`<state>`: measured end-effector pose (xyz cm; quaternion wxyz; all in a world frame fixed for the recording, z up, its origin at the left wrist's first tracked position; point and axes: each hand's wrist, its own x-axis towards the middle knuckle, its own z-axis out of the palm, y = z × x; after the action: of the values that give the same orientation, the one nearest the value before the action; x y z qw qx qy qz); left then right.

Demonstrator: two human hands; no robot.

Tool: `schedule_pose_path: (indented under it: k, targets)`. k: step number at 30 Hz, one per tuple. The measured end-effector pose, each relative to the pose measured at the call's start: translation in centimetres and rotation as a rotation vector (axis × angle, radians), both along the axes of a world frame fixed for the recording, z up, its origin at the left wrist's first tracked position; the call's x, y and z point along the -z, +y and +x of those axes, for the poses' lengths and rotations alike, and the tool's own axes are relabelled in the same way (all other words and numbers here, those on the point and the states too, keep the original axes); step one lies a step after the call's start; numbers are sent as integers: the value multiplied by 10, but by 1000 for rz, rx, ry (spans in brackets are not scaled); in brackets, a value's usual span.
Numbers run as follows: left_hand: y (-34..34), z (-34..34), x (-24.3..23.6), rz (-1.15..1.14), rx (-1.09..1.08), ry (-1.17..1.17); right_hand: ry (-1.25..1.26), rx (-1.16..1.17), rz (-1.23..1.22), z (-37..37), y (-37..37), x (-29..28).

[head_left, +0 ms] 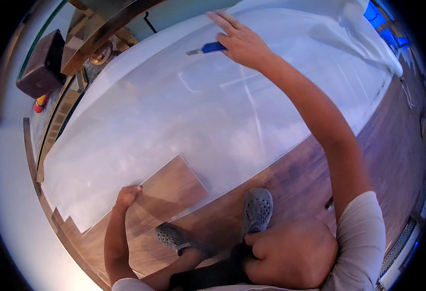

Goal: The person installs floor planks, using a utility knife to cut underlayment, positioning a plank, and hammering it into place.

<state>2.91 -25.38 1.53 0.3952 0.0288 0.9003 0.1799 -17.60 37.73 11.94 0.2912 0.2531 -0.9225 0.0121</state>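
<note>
A short wood-look floor plank (pixel 176 184) lies across the edge between the white underlay sheet (pixel 125 126) and the laid flooring. My left hand (pixel 129 195) is closed on the plank's left edge, thumb on top; its other fingers are partly hidden. Out over the sheet at the far side, my right hand (pixel 244 44) holds a blue utility knife (pixel 214 47) against the palm. The knife's metal blade points left, and two or so of that hand's fingers stretch forward past it.
Laid wood-look flooring (pixel 295 179) runs under my grey clogs (pixel 257 206). Folds bunch in the sheet at the far right. At the far left stand a dark brown box (pixel 42 63), wooden furniture (pixel 101 29) and a red-yellow object (pixel 40 103). A white wall (pixel 9 184) borders the left.
</note>
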Motion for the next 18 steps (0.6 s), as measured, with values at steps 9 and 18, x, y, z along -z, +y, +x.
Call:
schedule_pose_path:
  k: [9, 18]
  targets:
    - [-29, 3, 34, -224, 286, 69, -355, 126, -68, 31, 0, 45]
    - [196, -148, -42, 48, 528, 1255, -627, 287, -419, 110, -1, 73]
